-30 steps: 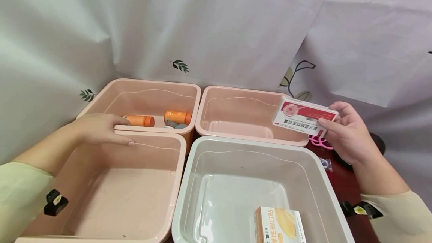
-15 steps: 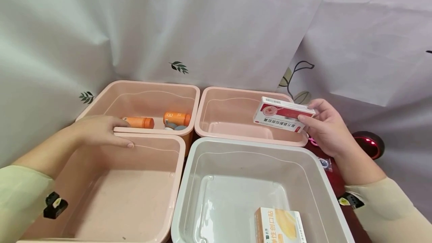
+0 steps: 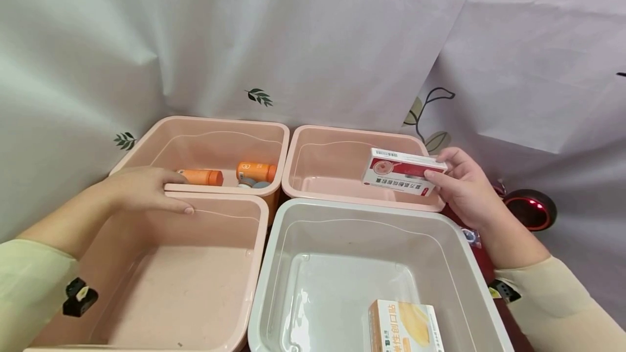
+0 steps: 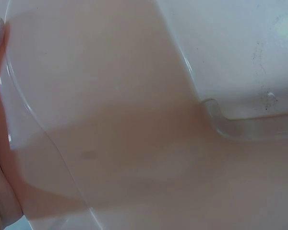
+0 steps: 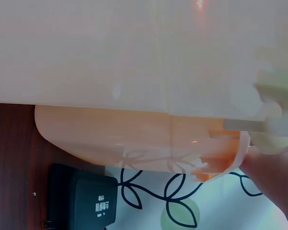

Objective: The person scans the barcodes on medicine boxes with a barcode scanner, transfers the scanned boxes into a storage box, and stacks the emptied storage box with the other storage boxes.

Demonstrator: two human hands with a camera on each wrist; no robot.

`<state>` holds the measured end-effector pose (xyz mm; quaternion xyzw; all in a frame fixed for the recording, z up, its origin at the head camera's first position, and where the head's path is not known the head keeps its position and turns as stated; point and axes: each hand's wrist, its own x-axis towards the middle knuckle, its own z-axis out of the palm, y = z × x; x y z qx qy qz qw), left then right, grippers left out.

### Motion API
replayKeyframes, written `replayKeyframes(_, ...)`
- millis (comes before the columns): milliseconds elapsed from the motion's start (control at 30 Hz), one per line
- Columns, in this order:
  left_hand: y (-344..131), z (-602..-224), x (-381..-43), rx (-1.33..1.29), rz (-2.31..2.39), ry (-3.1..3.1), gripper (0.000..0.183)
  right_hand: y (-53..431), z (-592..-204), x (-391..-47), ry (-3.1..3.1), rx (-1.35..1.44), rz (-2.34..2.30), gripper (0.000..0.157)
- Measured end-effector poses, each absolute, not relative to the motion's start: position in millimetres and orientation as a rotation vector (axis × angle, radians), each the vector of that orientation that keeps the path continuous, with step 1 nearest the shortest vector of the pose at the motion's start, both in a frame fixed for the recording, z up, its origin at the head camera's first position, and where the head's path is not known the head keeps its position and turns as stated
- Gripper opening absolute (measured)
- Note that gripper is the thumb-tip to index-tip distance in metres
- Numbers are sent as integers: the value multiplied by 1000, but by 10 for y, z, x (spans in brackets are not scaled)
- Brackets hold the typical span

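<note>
My right hand [image 3: 467, 189] pinches a red-and-white medicine box [image 3: 402, 171] by its right end, thumb on the printed front. The box is tilted over the far right pink bin [image 3: 359, 203]. My left hand [image 3: 146, 189] rests across the meeting rims of the two left bins, thumb stretched along the near bin [image 3: 186, 287]; some fingertips are hidden behind the rim. Orange bottles [image 3: 200, 177] and grey-capped ones [image 3: 250, 183] lie in the far left bin [image 3: 225, 126]. A bandage box [image 3: 406, 327] stands in the grey bin [image 3: 352, 208].
A round black device with red lights [image 3: 530, 209] stands right of the bins, near a small clear packet [image 3: 471, 237] on the dark red table. A dark box [image 5: 93, 199] shows in the right wrist view. A patterned cloth [image 3: 332, 42] hangs behind.
My right hand has moved left with the medicine box, from the far right bin's right edge to over its opening, and slightly lower at the end. The left hand stays put.
</note>
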<state>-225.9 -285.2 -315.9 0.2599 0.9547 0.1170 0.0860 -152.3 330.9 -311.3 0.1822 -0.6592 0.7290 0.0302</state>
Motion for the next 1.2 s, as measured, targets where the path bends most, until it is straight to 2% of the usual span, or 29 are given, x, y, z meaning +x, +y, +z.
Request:
replayKeyframes(233, -2847, -3173, -2263, 781, 357, 2837, 53, 3341, -3144, -1505, -2131, 635, 2084, 49)
replayKeyframes(567, -2836, -3170, -2270, 759, 328, 2846, 64, 3341, -3128, -1245, -2324, 644, 1829, 48)
replayKeyframes(800, -2852, -3159, -2264, 760, 351, 2838, 54, 3188, -3121, -906, -2383, 919, 1590, 51)
replayKeyframes(1033, -2881, -3164, -2264, 752, 301, 2856, 68, 2954, -3122, -540, -2544, 1103, 1011, 61)
replayKeyframes(1200, -2868, -3171, -2261, 739, 382, 2819, 63, 2789, -3182, -307, -2613, 1235, 817, 61)
